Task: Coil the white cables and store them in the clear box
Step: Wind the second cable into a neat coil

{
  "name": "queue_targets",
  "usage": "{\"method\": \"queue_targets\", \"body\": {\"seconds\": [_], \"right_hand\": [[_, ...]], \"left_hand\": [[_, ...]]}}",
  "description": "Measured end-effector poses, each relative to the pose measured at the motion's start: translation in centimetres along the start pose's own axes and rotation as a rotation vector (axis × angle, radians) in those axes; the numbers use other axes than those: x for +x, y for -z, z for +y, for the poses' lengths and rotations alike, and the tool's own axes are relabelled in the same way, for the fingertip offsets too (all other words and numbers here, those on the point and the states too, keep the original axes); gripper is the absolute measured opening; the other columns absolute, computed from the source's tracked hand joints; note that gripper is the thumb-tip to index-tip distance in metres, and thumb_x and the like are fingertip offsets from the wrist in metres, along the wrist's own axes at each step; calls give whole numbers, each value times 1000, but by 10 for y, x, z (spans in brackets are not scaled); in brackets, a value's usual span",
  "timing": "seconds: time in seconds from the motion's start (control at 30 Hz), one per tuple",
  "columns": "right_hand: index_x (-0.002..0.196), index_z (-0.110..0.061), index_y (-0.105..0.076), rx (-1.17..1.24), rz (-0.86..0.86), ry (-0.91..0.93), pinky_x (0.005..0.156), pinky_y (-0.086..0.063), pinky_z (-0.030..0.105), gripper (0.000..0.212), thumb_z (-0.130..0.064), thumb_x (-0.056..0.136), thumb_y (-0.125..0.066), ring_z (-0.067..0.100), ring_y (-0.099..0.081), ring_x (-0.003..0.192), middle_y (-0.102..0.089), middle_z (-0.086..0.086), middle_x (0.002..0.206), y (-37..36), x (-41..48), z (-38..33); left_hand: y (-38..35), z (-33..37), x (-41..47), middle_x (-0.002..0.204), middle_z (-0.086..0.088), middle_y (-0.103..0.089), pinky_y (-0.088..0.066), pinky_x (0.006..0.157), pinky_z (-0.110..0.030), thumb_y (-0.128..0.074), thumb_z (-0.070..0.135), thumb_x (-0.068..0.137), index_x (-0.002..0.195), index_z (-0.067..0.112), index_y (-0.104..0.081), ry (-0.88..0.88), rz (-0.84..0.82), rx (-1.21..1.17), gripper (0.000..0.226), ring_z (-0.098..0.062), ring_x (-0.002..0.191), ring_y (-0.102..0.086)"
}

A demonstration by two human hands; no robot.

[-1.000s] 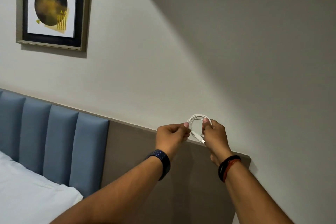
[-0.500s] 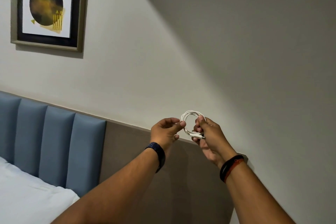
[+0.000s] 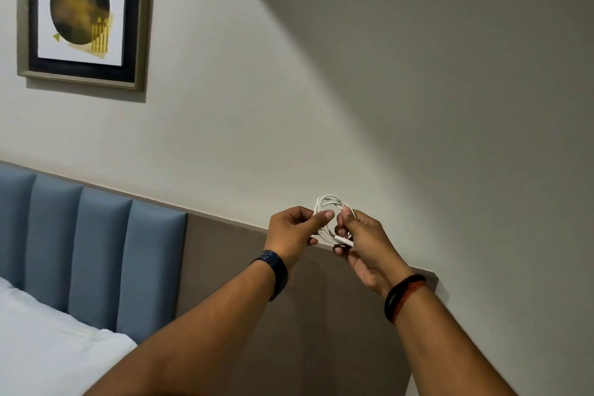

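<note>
A white cable (image 3: 328, 202) wound into a small coil is held up in front of the wall at arm's length. My right hand (image 3: 363, 241) grips the coil's right side, with a plug end sticking out below its thumb. My left hand (image 3: 294, 231) pinches the coil's left side between thumb and forefinger. Both hands hide the lower half of the coil. The clear box is not in view.
A brown wall panel (image 3: 257, 292) runs behind my hands, joined on the left by a blue padded headboard (image 3: 96, 254). A white bed (image 3: 48, 350) fills the lower left. A framed picture (image 3: 83, 13) hangs at the upper left.
My left hand has closed back onto the coil's left side after its fingers loosened half a second ago. The view has shifted slightly, with the picture sitting further right.
</note>
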State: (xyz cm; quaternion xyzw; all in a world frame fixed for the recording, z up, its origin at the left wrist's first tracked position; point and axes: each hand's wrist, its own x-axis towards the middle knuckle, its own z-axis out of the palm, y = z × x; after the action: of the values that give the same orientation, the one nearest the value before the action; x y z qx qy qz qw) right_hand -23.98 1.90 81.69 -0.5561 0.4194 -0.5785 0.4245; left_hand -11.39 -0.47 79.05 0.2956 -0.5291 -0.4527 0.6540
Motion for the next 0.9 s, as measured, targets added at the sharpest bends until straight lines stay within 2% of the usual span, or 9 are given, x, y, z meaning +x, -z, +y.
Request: {"method": "queue_targets", "body": {"seconds": [0.1, 0.3, 0.4, 0.53, 0.63, 0.7, 0.77, 0.8, 0.9], "right_hand": [[67, -15, -51, -184, 41, 53, 51, -42, 25, 37, -29, 99, -41, 15, -48, 62, -49, 0, 66, 0, 2, 3], [71, -15, -55, -379, 116, 139, 57, -49, 29, 34, -32, 97, -43, 17, -51, 65, -52, 4, 70, -5, 4, 13], [70, -16, -55, -394, 102, 158, 57, -50, 29, 33, -32, 97, -44, 18, -53, 67, -53, 3, 70, -6, 4, 14], [69, -17, -56, -413, 84, 175, 57, -51, 30, 32, -30, 96, -45, 17, -54, 64, -55, 0, 69, -9, 2, 14], [69, -17, -57, -432, 78, 185, 57, -51, 30, 32, -29, 96, -46, 16, -54, 63, -57, 0, 68, -10, 2, 12], [69, -17, -57, -449, 78, 183, 57, -51, 30, 31, -29, 96, -46, 16, -54, 63, -57, 0, 68, -10, 1, 13], [68, -17, -57, -434, 89, 183, 56, -51, 29, 31, -28, 95, -46, 16, -55, 62, -57, -1, 67, -9, 1, 13], [68, -17, -57, -423, 94, 183, 55, -50, 28, 32, -29, 95, -47, 16, -55, 62, -57, -2, 66, -8, 1, 13], [65, -19, -56, -395, 110, 187, 53, -48, 27, 33, -30, 96, -47, 15, -56, 62, -58, -3, 64, -5, 1, 12]], "left_hand": [[3, -5, 5, 55, 1, -54, -47, 55, -27, -81, 33, 66, 57, 10, -60, -81, 145, 239, 32, -13, 54, -50], [2, -8, 8, 45, 7, -45, -28, 46, -22, -66, 32, 69, 49, 20, -43, -202, 368, 736, 33, -12, 45, -40], [0, -8, 8, 48, 6, -46, -23, 44, -23, -59, 33, 72, 53, 21, -40, -170, 399, 843, 30, -11, 45, -40], [-1, -8, 8, 60, 0, -56, -26, 45, -26, -51, 35, 77, 61, 20, -43, -89, 394, 924, 24, -18, 52, -46], [-2, -15, 9, 70, -4, -62, -44, 51, -31, -52, 32, 78, 83, 22, -44, -45, 376, 795, 14, -22, 58, -57], [-3, -15, 9, 75, -6, -67, -56, 61, -40, -55, 26, 79, 98, 23, -47, 6, 326, 619, 21, -29, 65, -66], [-3, -14, 9, 74, -6, -71, -58, 69, -45, -58, 20, 80, 86, 17, -64, 12, 247, 492, 9, -27, 71, -69], [-3, -12, 7, 71, -5, -73, -58, 73, -45, -59, 19, 81, 76, 17, -69, 20, 222, 429, 11, -26, 72, -70], [2, -11, 2, 73, -9, -75, -57, 81, -44, -69, 19, 78, 69, 10, -74, 61, 127, 223, 13, -27, 77, -71]]}}
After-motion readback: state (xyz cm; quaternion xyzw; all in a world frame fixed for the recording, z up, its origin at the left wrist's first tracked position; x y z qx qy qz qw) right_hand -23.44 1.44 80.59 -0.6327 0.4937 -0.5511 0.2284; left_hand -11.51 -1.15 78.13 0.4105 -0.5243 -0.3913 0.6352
